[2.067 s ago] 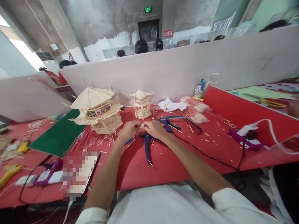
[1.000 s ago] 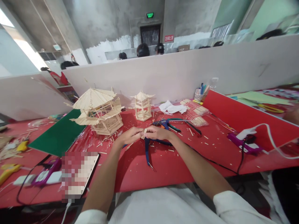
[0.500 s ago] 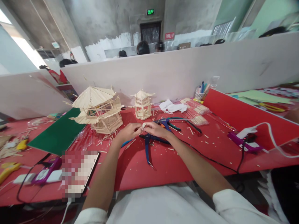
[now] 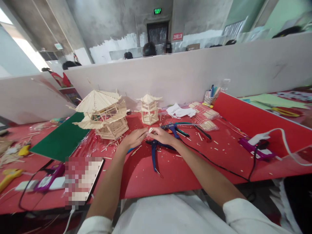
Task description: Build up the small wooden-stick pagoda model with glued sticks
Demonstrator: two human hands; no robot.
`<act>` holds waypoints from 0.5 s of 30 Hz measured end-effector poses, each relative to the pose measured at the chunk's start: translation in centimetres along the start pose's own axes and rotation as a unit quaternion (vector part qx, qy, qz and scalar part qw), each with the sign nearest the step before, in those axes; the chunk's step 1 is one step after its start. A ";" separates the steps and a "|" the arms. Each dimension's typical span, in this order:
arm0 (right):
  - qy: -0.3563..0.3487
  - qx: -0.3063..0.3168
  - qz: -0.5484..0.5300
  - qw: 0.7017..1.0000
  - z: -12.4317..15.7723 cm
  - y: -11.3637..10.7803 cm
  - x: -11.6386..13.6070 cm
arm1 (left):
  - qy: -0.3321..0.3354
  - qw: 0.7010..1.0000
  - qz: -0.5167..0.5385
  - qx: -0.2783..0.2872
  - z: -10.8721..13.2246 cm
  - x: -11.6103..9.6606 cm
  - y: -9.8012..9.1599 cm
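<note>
My left hand (image 4: 136, 137) and my right hand (image 4: 162, 135) meet over the middle of the red table. Between their fingertips is a small bundle of pale wooden sticks (image 4: 150, 130), mostly covered by the fingers. Both hands look closed on it. Just under my right hand lie blue-handled pliers (image 4: 154, 154), with a blue glue gun (image 4: 172, 129) behind them. A small wooden-stick pavilion (image 4: 149, 110) stands beyond my hands. To its left is a larger stick pavilion (image 4: 102, 115) with a wide pointed roof.
A green board (image 4: 58, 138) and a phone (image 4: 94, 178) lie left. Bagged sticks (image 4: 207, 117), a white cloth (image 4: 180, 111) and a pen cup (image 4: 209, 97) are at the back right. A red board (image 4: 258, 123) leans near a purple power strip (image 4: 258, 151). A white partition (image 4: 170, 74) runs behind.
The fingers of my left hand have straightened and flattened slightly around the sticks. My right hand has barely moved, and the objects on the table stay in place.
</note>
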State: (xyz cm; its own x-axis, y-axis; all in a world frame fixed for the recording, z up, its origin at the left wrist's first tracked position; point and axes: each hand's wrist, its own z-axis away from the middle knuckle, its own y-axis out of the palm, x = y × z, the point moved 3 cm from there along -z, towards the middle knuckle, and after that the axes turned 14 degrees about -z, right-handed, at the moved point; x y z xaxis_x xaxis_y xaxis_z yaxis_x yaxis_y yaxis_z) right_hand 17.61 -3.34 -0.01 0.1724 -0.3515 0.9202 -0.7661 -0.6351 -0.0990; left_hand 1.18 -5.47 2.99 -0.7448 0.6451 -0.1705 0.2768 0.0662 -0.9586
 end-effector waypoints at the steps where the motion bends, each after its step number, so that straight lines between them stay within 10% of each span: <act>1: 0.000 0.002 0.002 1.000 0.0 0.0 0.0 | 0.000 1.000 -0.007 0.006 0.0 0.1 0.1; 15: 0.022 -0.055 0.002 0.998 0.1 -0.2 0.0 | 0.002 0.996 -0.084 -0.017 -0.3 -1.0 0.1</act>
State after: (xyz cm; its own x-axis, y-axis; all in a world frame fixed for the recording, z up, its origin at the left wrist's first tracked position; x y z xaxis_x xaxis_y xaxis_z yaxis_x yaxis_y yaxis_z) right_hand 17.79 -3.30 -0.04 0.1439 -0.3225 0.9356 -0.8305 -0.5535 -0.0631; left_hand 2.13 -5.91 3.17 -0.7803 0.6254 -0.0066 0.1687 0.2003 -0.9651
